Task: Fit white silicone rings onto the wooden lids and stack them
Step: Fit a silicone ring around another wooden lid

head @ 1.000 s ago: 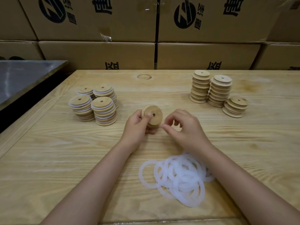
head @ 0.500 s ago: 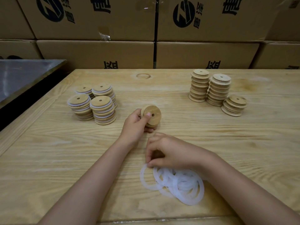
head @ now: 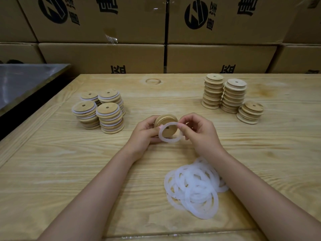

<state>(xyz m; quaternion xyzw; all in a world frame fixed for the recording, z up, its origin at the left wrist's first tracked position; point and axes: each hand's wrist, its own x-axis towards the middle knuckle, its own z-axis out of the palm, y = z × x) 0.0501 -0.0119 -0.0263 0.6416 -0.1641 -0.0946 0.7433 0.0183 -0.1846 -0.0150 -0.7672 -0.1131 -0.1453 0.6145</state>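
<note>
Left grip (head: 144,133) clamps the lid (head: 165,119); right grip (head: 199,131) pinches a ring (head: 169,141). Best hook one edge first, then stretch it round.

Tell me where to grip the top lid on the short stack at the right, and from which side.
Pinch the top lid of the short stack by its rim, thumb and fingers on opposite edges, coming from above and the right. It lies flat with its edge exposed there, while a taller stack stands close on its left.
</note>
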